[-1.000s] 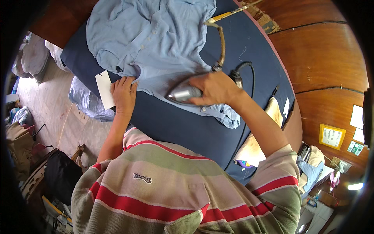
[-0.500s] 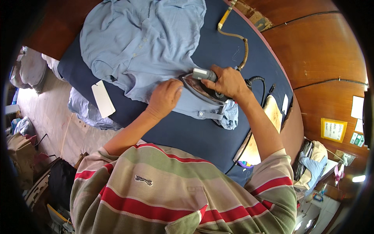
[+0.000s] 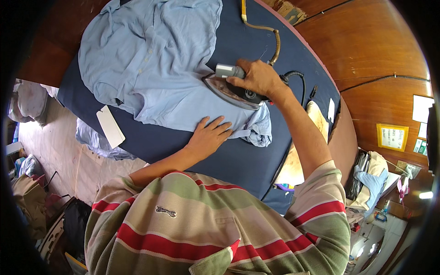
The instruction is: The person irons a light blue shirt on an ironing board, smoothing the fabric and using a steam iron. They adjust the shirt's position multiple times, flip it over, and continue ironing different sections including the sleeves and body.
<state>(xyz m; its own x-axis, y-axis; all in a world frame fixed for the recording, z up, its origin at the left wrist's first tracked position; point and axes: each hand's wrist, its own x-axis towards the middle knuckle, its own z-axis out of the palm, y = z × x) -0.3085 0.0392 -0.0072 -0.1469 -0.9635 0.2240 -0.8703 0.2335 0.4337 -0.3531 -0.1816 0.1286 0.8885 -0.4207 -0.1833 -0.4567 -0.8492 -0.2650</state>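
Note:
A light blue shirt [image 3: 151,59] lies spread and wrinkled over a dark blue padded table [image 3: 160,146], with one sleeve stretched toward the right. My right hand [image 3: 260,80] is wrapped round the handle of an iron [image 3: 233,94], whose soleplate rests on the sleeve's far side. Bunched fabric of the sleeve's end [image 3: 260,128] lies just to the right of the iron. My left hand [image 3: 211,137] lies flat with fingers spread, on the sleeve's near edge, and holds nothing.
A brown hose [image 3: 276,41] and a black cord [image 3: 302,89] run at the iron's right. A scorched cream cloth [image 3: 298,151] lies near my right forearm. A white card [image 3: 110,127] sits at the table's left edge. Wooden panelling [image 3: 366,50] rises at the right.
My left hand has moved right and nearer me along the sleeve, and its fingers have spread. The iron stays on the sleeve in my right hand. The whole view has shifted slightly.

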